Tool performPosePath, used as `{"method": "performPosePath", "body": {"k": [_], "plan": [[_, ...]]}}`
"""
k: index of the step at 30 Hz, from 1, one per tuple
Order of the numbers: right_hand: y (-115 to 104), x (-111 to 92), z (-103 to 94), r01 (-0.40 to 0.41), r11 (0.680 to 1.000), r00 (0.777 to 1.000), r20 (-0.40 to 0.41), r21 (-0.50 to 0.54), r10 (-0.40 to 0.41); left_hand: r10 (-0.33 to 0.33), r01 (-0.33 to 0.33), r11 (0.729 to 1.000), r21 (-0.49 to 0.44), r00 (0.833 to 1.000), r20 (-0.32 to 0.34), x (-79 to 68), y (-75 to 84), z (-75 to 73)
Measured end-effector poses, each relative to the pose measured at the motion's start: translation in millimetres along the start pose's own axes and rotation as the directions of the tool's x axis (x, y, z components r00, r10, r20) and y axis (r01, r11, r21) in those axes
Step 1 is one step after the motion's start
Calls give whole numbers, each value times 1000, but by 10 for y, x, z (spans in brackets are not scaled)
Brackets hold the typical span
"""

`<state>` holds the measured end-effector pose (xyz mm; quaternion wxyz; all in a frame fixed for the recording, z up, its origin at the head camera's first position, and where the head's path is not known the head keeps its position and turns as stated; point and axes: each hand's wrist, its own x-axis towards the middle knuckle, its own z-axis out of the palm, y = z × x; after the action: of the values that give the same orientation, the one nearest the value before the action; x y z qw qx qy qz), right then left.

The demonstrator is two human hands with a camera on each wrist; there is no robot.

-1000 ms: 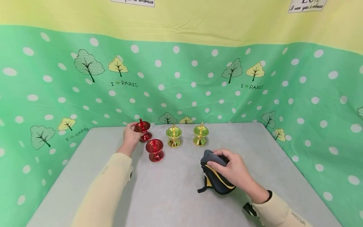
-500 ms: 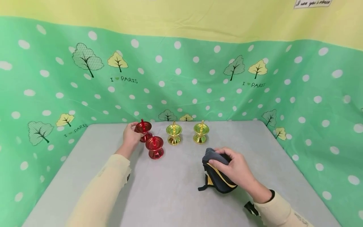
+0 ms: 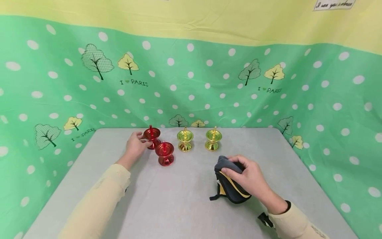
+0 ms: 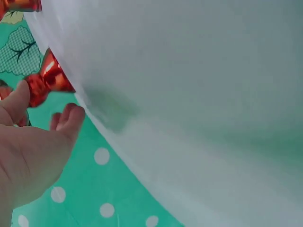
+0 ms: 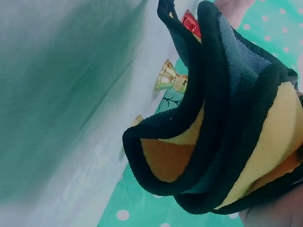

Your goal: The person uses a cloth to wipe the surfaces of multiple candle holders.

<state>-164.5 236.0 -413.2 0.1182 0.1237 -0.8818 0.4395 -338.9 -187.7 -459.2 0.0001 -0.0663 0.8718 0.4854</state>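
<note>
Head view: our left hand (image 3: 135, 146) is easing back from the farther shiny red, metallic-looking, goblet-shaped stand (image 3: 153, 138), which is standing just beyond the thumb, apparently self-supporting. Our right hand (image 3: 250, 176) is pinching the dark, yellow-panelled fabric piece (image 3: 230, 186) by its upper edge.

Left wrist view: our left fingers are relaxing, ungripping; thumb contact we cannot confirm.

Right wrist view: the fabric is hanging from our grip, partly hiding a shiny gold goblet-shaped stand (image 5: 165, 78) beyond.
</note>
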Motion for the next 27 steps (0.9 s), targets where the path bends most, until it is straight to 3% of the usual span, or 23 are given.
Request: {"method": "performPosePath", "body": {"k": [5,8,14,22,27], "plan": [[7,-12,-27,10,1000,1000,-25,-13,-10,17,-20,998,55,998,54,-114,-32,-154],[7,-11,-35,22,1000,999,-32,-18,-23,55,-70,991,110,989,134,-222,-64,-207],[13,-16,-55,29,999,999,-40,-16,-30,90,-135,980,148,957,275,-515,-100,-119],[29,-55,-82,14,1000,999,-37,16,-14,89,-128,984,125,957,275,-791,-96,77],[44,-91,-101,-10,1000,1000,-29,24,10,49,-95,979,182,969,241,-981,-33,150]]}}
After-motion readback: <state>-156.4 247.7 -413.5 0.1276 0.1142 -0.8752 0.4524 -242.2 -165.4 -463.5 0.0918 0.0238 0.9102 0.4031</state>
